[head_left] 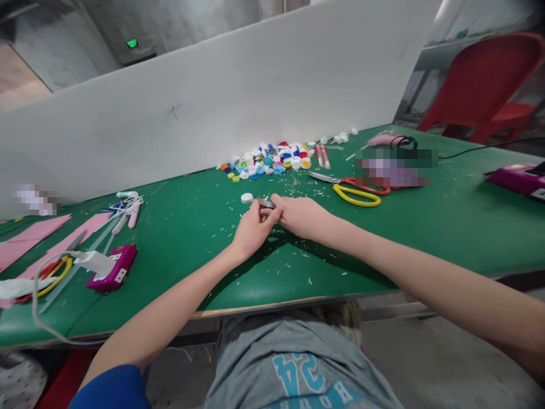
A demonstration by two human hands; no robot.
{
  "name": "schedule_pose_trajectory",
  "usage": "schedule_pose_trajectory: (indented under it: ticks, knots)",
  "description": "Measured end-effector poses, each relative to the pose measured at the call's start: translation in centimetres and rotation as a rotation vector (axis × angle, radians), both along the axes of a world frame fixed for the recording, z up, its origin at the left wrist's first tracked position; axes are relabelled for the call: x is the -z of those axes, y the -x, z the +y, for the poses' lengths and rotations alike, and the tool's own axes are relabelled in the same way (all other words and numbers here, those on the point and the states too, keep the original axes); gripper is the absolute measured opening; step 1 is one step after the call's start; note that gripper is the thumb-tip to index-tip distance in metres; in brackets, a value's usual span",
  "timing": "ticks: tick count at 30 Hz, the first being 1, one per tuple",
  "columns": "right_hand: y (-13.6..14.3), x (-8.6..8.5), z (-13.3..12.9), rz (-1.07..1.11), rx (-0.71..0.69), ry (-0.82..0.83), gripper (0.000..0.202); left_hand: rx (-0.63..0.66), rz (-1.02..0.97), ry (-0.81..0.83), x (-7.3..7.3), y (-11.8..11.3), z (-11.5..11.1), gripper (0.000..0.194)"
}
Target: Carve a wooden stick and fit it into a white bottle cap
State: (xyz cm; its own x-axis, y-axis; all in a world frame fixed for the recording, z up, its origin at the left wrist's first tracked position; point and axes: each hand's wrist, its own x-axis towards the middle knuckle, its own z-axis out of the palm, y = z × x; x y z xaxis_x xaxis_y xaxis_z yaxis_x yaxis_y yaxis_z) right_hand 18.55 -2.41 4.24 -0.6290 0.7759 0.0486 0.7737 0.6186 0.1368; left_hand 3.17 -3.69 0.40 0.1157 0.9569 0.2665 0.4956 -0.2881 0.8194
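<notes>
My left hand (250,228) and my right hand (300,215) meet over the middle of the green table (179,250). Between their fingertips is a small grey metal piece (267,203), flat and partly covered, so its kind is unclear. Both hands are closed around it, and the fingers overlap. Just beyond my left fingertips lies a white bottle cap (247,198). Pale slivers (310,280) are scattered on the table around and below the hands.
Behind the hands, a pile of coloured bottle caps (272,159) lies by the white partition (238,91). Scissors (357,190) with yellow and red handles sit to the right. On the left are a purple power strip (114,270), a white cable (36,307) and pink paper (32,238).
</notes>
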Motion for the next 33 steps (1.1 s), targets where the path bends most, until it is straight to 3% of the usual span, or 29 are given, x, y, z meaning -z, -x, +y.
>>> schedule_pose_trajectory:
  ticks: [5, 15, 25, 33]
  knots:
    - [0.2, 0.0, 0.1, 0.088, 0.061, 0.082, 0.034, -0.012, -0.029, -0.010, 0.0, 0.2, 0.1, 0.037]
    - [0.4, 0.5, 0.0, 0.251, 0.086, 0.055, 0.043, -0.039, -0.100, -0.039, 0.6, 0.6, 0.8, 0.031]
    - [0.4, 0.7, 0.4, 0.272, 0.010, -0.033, 0.033, -0.106, -0.144, -0.066, 0.2, 0.5, 1.0, 0.028]
    - [0.4, 0.4, 0.7, 0.232, 0.123, -0.007, 0.050, -0.124, -0.146, -0.135, 0.5, 0.6, 1.4, 0.033]
